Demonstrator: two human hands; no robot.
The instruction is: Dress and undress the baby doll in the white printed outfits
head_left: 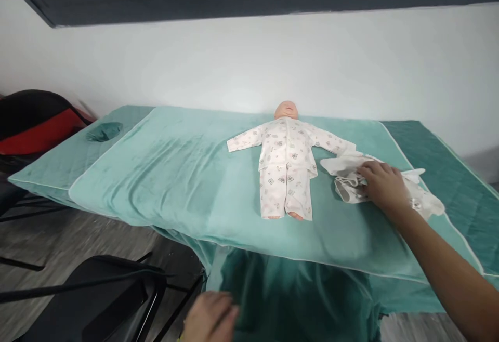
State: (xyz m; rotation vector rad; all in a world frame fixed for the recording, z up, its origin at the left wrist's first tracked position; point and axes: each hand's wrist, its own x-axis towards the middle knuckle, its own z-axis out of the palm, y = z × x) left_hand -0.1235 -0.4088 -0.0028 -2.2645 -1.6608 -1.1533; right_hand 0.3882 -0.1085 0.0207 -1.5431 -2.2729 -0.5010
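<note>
My right hand (385,186) is on a crumpled heap of white cloth, apparently baby clothes (349,165), at the right side of the bed. Its fingers curl over the fabric, and part of the heap is hidden beneath the hand. To the left of it a baby doll (286,108) lies on its back, head toward the wall and arms spread. The doll wears a white printed long-sleeved top (287,142) and matching trousers (273,191). Low in the view, in front of the bed's edge, my left hand (212,317) is blurred by motion, touching no garment.
A teal cover (156,175) lies over the bed, which has a face hole (104,131) at its left end. The white wall (234,66) runs behind. A black chair (105,300) stands at lower left, a red and black chair (39,129) farther back.
</note>
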